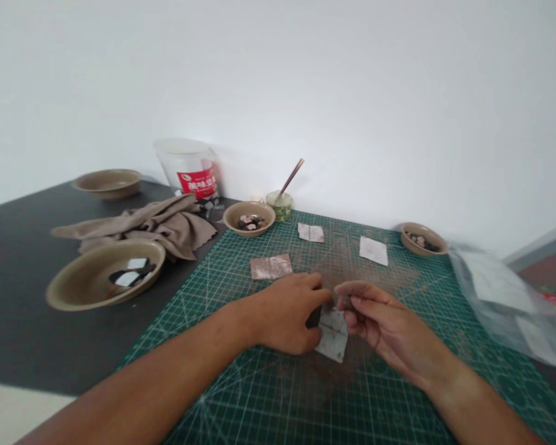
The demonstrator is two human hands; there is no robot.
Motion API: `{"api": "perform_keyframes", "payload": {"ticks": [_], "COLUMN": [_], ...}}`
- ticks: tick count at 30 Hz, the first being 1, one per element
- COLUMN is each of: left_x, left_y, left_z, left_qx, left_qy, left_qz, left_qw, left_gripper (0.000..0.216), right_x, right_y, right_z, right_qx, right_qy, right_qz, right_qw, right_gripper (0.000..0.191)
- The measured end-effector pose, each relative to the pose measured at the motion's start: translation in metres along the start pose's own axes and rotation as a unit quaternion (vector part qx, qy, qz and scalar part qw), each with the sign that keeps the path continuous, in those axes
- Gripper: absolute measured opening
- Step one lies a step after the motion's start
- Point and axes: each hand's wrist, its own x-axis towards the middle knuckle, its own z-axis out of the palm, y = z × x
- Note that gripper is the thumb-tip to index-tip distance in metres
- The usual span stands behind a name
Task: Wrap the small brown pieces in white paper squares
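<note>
Head view: left hand (287,312) & right hand (375,315) both pinch small piece (341,301) over sandpaper square (333,334), near centre of green mat (269,395). 3 other squares lie far; sanding looks mid-way.

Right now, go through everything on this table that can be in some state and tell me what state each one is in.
left hand: closed on something small and dark, hard to identify
right hand: fingers pinching at the same spot
pale sheet: lying on the cutting mat under both hands
big bowl: holds a few flat pieces
brown cloth: crumpled
plastic tub: upright
small jar: stick standing in it
plastic bag: lying flat
</note>
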Motion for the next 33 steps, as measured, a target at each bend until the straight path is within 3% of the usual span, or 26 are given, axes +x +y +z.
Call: {"api": "perform_keyframes", "payload": {"ticks": [6, 13, 19, 25, 29, 33], "left_x": [-0.001, -0.002, -0.003, -0.004, -0.004, -0.004], "left_y": [-0.005, -0.004, -0.001, 0.001, 0.000, 0.000], "left_z": [0.001, 0.004, 0.006, 0.007, 0.007, 0.006], "left_qx": [0.017, 0.041, 0.033, 0.026, 0.019, 0.016], "left_qy": [0.017, 0.029, 0.023, 0.014, 0.015, 0.012], "left_qz": [0.004, -0.005, -0.018, -0.029, -0.020, -0.016], "left_qw": [1.000, 0.999, 0.999, 0.999, 1.000, 1.000], "left_gripper": [0.033, 0.032, 0.040, 0.034, 0.032, 0.032], "right_x": [-0.001, 0.003, 0.003, 0.002, -0.001, -0.003], "right_y": [-0.006, -0.008, -0.009, -0.002, 0.000, -0.001], "right_z": [-0.008, -0.022, -0.014, -0.012, -0.010, -0.009], "right_qx": [-0.049, -0.227, -0.435, -0.569, -0.614, -0.630], "right_qy": [-0.033, -0.085, -0.046, -0.068, -0.096, -0.091], "right_qz": [0.021, -0.010, -0.099, -0.176, -0.162, -0.169], "right_qw": [0.998, 0.970, 0.894, 0.800, 0.766, 0.752], "right_gripper": [0.022, 0.032, 0.027, 0.025, 0.023, 0.025]}}
